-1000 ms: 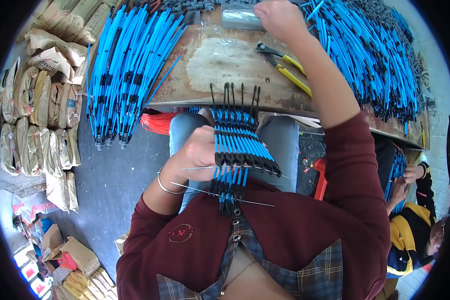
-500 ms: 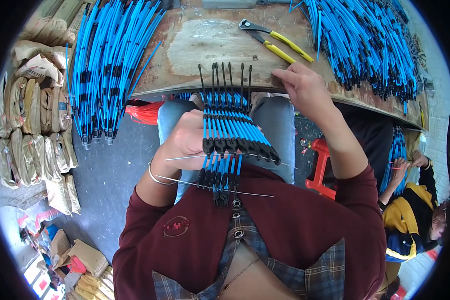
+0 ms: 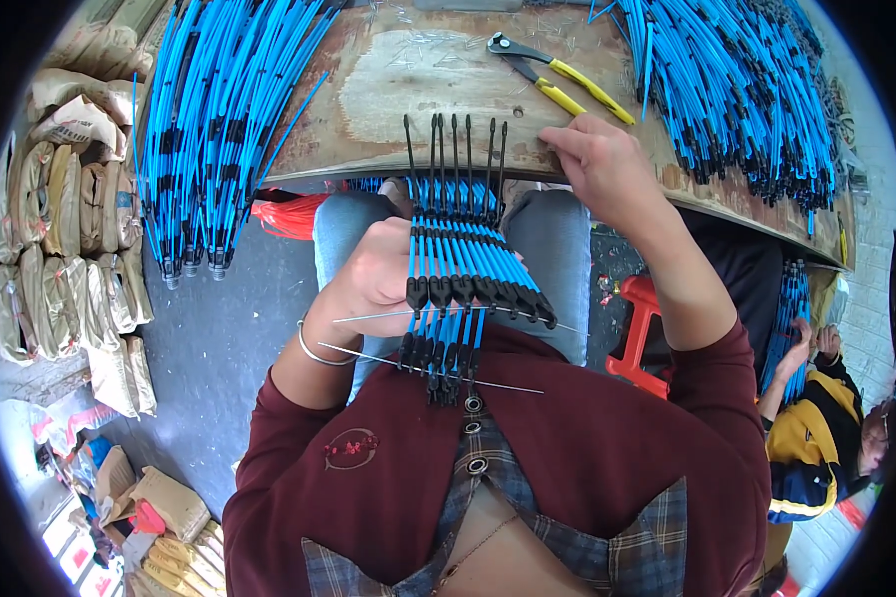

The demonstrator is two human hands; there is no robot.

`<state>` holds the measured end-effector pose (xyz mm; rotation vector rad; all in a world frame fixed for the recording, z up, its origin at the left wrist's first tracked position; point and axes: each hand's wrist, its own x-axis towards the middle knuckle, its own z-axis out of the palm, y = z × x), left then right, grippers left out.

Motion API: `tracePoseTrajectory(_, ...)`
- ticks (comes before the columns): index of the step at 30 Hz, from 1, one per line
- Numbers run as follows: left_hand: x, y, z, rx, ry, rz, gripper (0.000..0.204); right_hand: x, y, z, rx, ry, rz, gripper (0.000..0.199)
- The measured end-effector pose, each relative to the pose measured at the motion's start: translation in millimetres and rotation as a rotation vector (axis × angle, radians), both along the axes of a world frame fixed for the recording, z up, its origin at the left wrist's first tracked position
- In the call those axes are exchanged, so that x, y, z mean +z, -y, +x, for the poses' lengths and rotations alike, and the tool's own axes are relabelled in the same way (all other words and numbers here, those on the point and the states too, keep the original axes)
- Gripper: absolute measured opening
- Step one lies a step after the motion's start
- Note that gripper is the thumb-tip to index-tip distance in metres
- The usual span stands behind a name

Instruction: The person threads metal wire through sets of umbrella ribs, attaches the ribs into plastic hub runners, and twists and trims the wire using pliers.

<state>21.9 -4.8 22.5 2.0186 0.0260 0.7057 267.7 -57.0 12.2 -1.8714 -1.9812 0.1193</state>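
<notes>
My left hand (image 3: 376, 274) is closed around the side of a bundle of thin blue rods (image 3: 460, 254) with black end pieces. Two thin metal wires cross the bundle; the upper wire (image 3: 368, 316) runs through the row of black ends, and the lower wire (image 3: 508, 386) passes among the black pieces nearer my chest. Several slim black tips (image 3: 454, 149) point toward the table. My right hand (image 3: 607, 164) rests at the table's near edge, thumb and forefinger pinched together; anything between them is too small to make out.
Pliers (image 3: 567, 85) with yellow handles lie on the wooden table (image 3: 398, 119), beyond my right hand. Large piles of blue rods (image 3: 209, 119) and more blue rods (image 3: 737, 90) flank it. A red stool (image 3: 635, 338) and a co-worker (image 3: 816, 428) are at the right; wrapped packages (image 3: 65, 239) line the left.
My view has shifted slightly against the table. My right hand stays pinched at the table edge, and my left keeps its hold on the rods. The co-worker's hands have moved.
</notes>
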Motion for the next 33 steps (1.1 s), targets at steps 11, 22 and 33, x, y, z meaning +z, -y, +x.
tracePoseTrajectory(11,-1.3,2.8,-3.1,-0.013,-0.015,-0.364,0.019,-10.0,-18.3,8.6,0.089,-0.076,0.033,0.015)
tracePoseTrajectory(22,-3.1,5.8,-5.9,0.062,-0.069,-0.666,0.021,-11.0,-33.9,3.9,0.129,-0.086,0.004,0.015)
tracePoseTrajectory(33,-18.6,0.7,-5.9,0.015,0.205,-0.405,0.015,-12.5,-46.2,6.3,0.191,-0.064,-0.013,0.016)
